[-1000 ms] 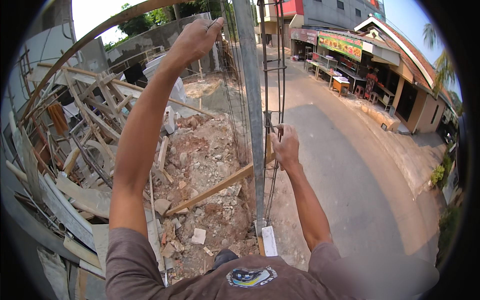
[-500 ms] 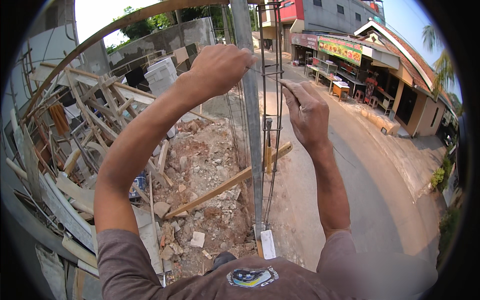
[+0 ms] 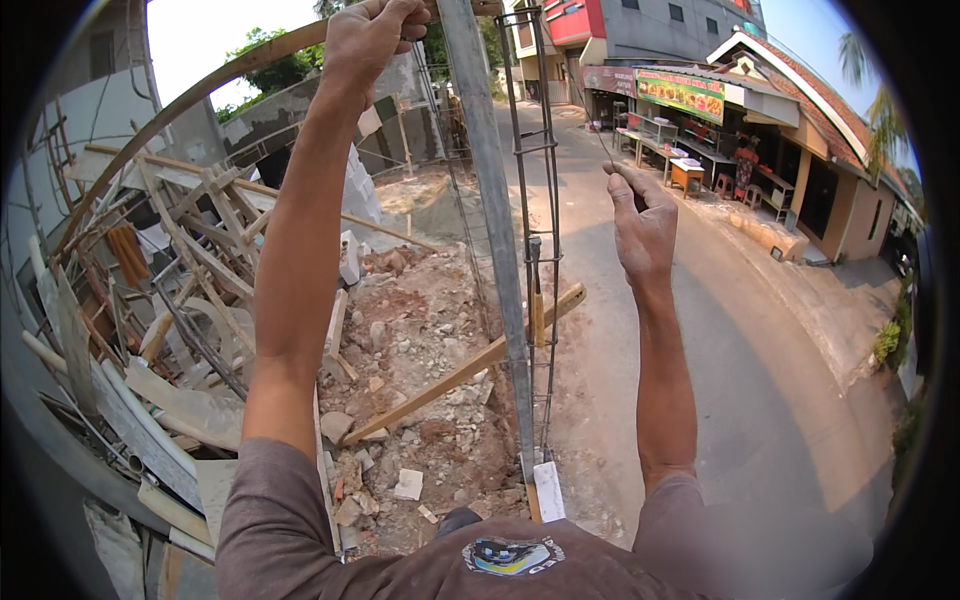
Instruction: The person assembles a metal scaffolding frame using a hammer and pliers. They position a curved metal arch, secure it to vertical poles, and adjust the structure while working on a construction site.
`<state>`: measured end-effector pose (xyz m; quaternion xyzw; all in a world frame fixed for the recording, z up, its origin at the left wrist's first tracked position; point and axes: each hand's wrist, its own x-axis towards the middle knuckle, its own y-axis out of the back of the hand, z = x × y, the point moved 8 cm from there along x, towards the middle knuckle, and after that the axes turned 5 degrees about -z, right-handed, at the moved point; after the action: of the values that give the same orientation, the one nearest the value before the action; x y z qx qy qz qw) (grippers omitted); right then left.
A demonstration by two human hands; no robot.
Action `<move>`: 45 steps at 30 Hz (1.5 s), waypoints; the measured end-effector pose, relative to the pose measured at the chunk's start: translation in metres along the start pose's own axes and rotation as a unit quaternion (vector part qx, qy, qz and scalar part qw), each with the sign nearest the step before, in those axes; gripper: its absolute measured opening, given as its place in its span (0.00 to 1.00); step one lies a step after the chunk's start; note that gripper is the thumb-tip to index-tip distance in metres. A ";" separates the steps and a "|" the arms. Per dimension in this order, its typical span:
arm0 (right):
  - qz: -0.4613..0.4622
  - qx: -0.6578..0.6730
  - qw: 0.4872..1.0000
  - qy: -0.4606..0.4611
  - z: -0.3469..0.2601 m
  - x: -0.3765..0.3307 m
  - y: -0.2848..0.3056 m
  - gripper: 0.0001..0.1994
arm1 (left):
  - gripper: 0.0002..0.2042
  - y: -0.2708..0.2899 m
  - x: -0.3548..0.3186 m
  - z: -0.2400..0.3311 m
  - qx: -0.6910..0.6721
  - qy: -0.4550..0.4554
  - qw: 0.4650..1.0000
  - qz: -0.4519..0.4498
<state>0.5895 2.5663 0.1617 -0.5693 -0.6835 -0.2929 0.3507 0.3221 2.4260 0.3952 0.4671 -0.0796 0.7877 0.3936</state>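
Over the heap of rubble (image 3: 420,340), the left hand (image 3: 372,38) is closed round something at the top edge, what exactly I cannot tell. Beside it the rebar cage (image 3: 535,230) runs upright along the grey post (image 3: 490,200). The right hand (image 3: 640,215) pinches a thin wire (image 3: 598,140) slanting upward.

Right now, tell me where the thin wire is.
In the head view, the thin wire is pinched in the right hand, right of the rebar cage, above the road.
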 end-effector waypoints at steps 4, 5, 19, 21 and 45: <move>0.003 0.037 0.998 -0.056 0.038 -0.004 0.019 0.15 | 0.39 -0.048 0.020 -0.092 -0.086 0.094 0.991 -0.028; -0.002 0.050 0.996 -0.070 0.043 -0.006 0.017 0.15 | 0.39 -0.054 0.019 -0.093 -0.135 0.092 0.987 -0.002; -0.028 0.104 0.984 -0.141 0.069 -0.023 0.013 0.16 | 0.26 -0.100 0.070 -0.108 -0.345 0.025 0.938 0.005; -0.030 0.118 0.982 -0.143 0.067 -0.020 0.004 0.16 | 0.26 -0.099 0.075 -0.111 -0.353 0.038 0.935 0.005; -0.030 -0.140 0.981 0.130 -0.028 0.067 -0.072 0.13 | 0.16 -0.092 0.075 -0.112 -0.335 0.104 0.936 -0.007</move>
<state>0.5152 2.5697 0.2327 -0.5490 -0.6012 -0.4676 0.3444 0.2920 2.5846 0.3709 0.2241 -0.2946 0.7567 0.5389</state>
